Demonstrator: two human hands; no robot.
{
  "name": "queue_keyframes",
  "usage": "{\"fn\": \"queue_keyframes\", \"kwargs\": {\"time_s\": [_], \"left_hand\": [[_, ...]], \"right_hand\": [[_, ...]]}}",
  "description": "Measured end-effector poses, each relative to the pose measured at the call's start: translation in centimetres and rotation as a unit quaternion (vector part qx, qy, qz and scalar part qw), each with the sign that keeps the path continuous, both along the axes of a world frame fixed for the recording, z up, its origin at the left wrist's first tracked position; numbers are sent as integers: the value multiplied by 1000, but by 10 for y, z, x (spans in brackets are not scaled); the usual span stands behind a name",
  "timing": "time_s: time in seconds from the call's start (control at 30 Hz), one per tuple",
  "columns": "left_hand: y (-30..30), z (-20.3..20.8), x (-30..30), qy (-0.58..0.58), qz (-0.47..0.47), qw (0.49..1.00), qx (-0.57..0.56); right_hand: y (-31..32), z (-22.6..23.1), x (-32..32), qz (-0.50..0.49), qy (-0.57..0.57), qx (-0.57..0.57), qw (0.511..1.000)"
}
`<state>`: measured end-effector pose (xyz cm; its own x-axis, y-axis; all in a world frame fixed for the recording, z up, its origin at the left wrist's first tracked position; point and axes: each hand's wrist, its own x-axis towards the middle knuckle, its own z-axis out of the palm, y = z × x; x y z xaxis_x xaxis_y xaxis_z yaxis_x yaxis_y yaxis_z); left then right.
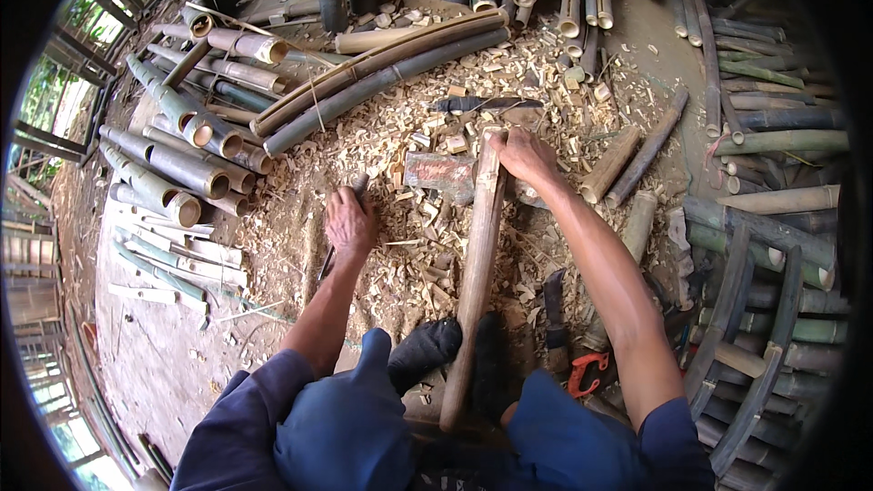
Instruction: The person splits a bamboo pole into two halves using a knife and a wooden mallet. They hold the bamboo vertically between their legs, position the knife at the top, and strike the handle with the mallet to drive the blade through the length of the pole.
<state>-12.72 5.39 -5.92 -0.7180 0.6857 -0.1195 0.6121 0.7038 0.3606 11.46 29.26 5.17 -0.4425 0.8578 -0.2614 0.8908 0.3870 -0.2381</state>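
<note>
A long, brown bamboo piece point(476, 282) leans lengthwise between my feet, its far end raised above the wood chips. My right hand point(527, 156) is closed around that far end. To the left, low over the chips, my left hand point(351, 223) grips a dark-handled tool point(361, 184). A thin dark part of this tool shows below the wrist, but its full shape is hidden. A flat, worn wooden block point(440, 175) with reddish marks lies between my hands, just left of the bamboo piece.
A dark, narrow tool point(486, 104) lies beyond my hands. Near my right foot are a dark blade point(553, 309) and a saw with an orange handle point(587, 373). Bamboo poles point(182, 159) pile up at left, with split strips point(173, 264) nearer. More poles point(782, 141) stack at right.
</note>
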Motion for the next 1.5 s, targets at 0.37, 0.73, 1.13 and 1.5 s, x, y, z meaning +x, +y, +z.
{"fn": "queue_keyframes", "kwargs": {"time_s": [0.37,0.73,1.13,1.5], "left_hand": [[0,1,2,67,-64,993,76],[-4,-8,-7,67,-56,992,92],[-3,-5,-12,31,-54,996,60],[22,58,72,-312,-144,925,162]], "right_hand": [[18,-15,3,8,110,-38,993],[8,-22,4,10,189,18,982],[10,21,17,68,220,3,973],[3,15,19,-13,262,-65,963]]}}
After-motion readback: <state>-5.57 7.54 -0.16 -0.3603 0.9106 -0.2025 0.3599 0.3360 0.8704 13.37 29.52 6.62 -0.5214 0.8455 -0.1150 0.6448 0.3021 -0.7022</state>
